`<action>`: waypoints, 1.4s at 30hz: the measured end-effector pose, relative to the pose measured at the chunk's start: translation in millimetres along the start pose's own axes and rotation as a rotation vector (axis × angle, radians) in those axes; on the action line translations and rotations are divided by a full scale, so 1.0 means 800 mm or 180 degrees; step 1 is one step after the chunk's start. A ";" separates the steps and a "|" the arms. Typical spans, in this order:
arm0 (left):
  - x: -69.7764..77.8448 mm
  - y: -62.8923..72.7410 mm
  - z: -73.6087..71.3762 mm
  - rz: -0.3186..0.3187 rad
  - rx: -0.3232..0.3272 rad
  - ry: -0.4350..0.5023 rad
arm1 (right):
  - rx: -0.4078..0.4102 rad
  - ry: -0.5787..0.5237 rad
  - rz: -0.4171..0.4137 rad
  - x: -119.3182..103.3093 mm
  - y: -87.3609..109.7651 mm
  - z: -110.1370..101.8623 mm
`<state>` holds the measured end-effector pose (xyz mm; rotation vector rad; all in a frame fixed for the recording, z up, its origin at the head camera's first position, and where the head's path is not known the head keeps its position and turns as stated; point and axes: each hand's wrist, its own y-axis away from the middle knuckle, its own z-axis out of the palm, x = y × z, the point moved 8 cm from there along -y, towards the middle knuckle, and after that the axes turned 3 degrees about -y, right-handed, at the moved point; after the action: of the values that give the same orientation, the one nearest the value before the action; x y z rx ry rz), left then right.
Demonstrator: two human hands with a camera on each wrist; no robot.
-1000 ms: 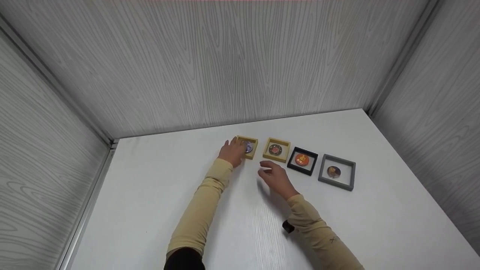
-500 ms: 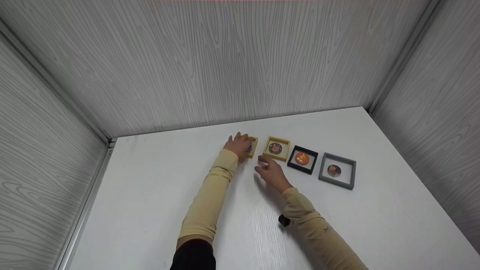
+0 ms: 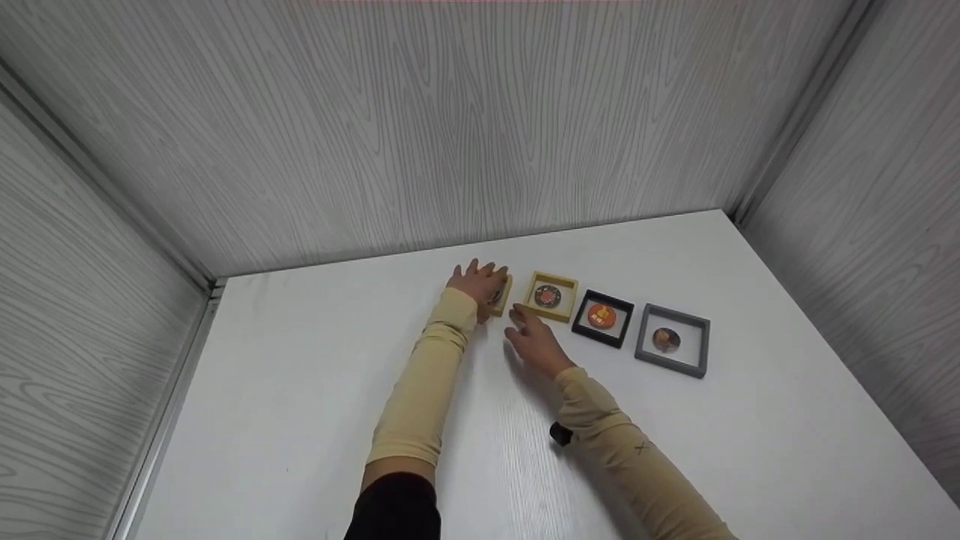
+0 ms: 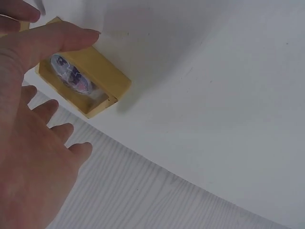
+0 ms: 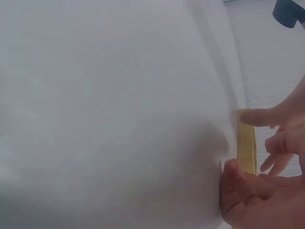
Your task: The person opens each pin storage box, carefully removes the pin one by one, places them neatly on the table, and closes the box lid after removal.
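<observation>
My left hand (image 3: 477, 287) reaches over the leftmost yellow display frame (image 3: 505, 298), its fingers spread and hiding much of it. In the left wrist view, that frame (image 4: 102, 71) lies between my thumb and the other fingers, with a round purple-and-white badge (image 4: 71, 74) inside. My left thumb (image 5: 259, 117) touches the frame's side in the right wrist view. My right hand (image 3: 536, 341), loosely bent and holding nothing, hovers beside the near left corner of a second yellow frame (image 3: 560, 316), which contains a dark round badge (image 3: 547, 296).
Right of these lie a black frame (image 3: 596, 337) with an orange badge (image 3: 601, 316) and a grey frame (image 3: 670, 365) with a brownish badge (image 3: 666, 340). All sit on a white table (image 3: 300, 390). A grey wood-grain wall (image 3: 420, 135) rises behind it.
My left hand has moved right and slightly away from me, covering more of the leftmost frame. My right hand has shifted a little left and forward. The other frames look unmoved.
</observation>
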<state>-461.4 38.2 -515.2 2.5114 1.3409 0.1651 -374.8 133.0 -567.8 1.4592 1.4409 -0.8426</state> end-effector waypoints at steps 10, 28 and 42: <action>-0.004 0.007 -0.009 -0.0005 0.0217 0.0092 | -0.0063 0.0112 -0.0020 -0.005 -0.004 0.008; -0.016 -0.009 0.002 0.0001 0.0125 -0.0016 | -0.0081 0.0210 -0.0179 -0.010 -0.003 0.010; -0.021 0.001 0.003 0.0049 0.0130 0.0174 | -0.0138 0.0078 -0.0063 -0.002 0.001 0.001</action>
<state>-469.7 23.1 -516.9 2.5690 1.3595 0.2133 -373.7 132.2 -566.5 1.4294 1.4852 -0.8033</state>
